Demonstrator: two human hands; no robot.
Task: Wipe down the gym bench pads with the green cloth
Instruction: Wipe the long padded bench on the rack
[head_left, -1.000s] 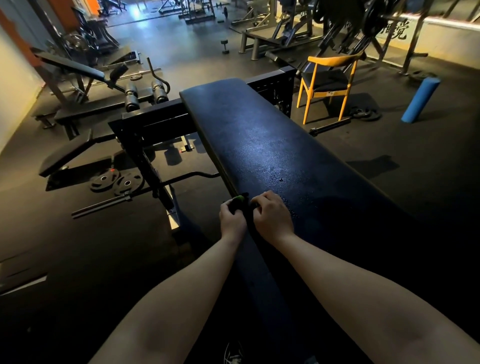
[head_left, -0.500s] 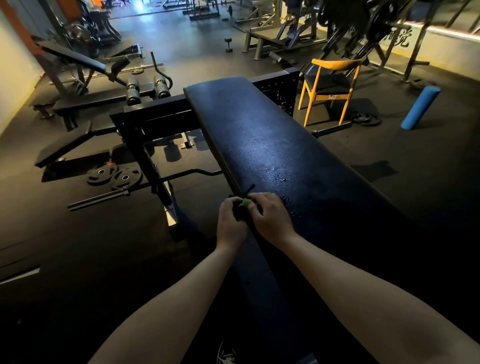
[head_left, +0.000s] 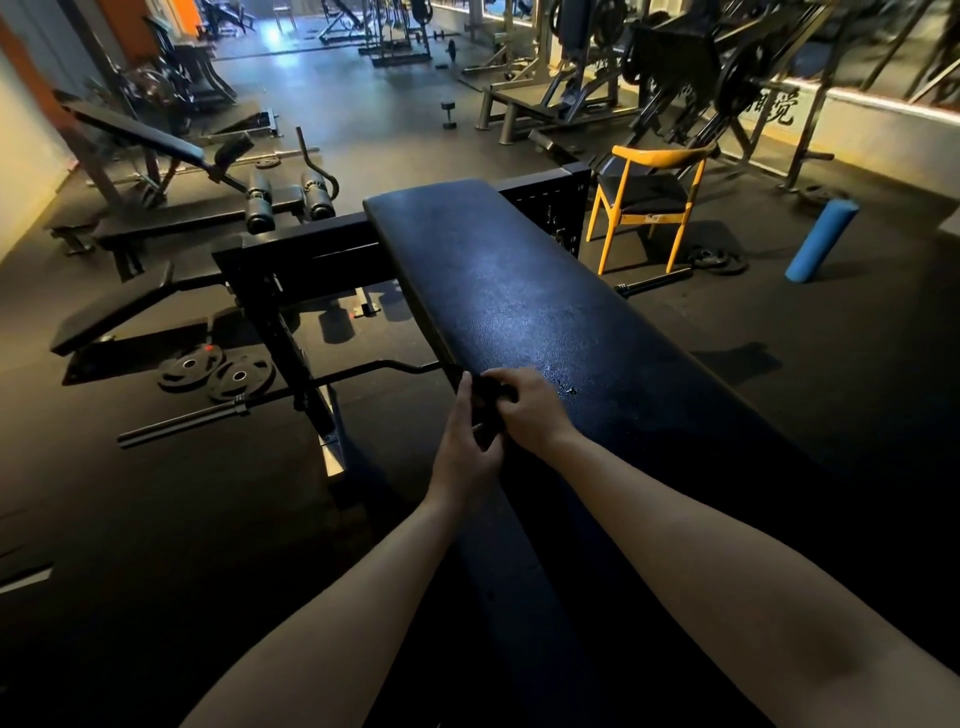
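A long black bench pad (head_left: 519, 291) runs from the near right up to the middle of the view, with small wet spots on its surface. At the pad's left edge both hands meet over a small bunched cloth (head_left: 485, 397), which looks dark here with almost no green showing. My left hand (head_left: 465, 441) grips it from the left side. My right hand (head_left: 527, 410) holds it from the right and rests on the pad. Most of the cloth is hidden between the fingers.
The bench's black frame (head_left: 291, 260) stands left of the pad, with a curl bar (head_left: 218, 410) and two weight plates (head_left: 215, 369) on the floor. A yellow chair (head_left: 649, 208) and a blue foam roller (head_left: 821, 241) stand to the right. More benches fill the back left.
My left hand has turned and slid nearer, its fingers now stretched along the cloth. The green patch seen between the hands before no longer shows. The view has shifted slightly.
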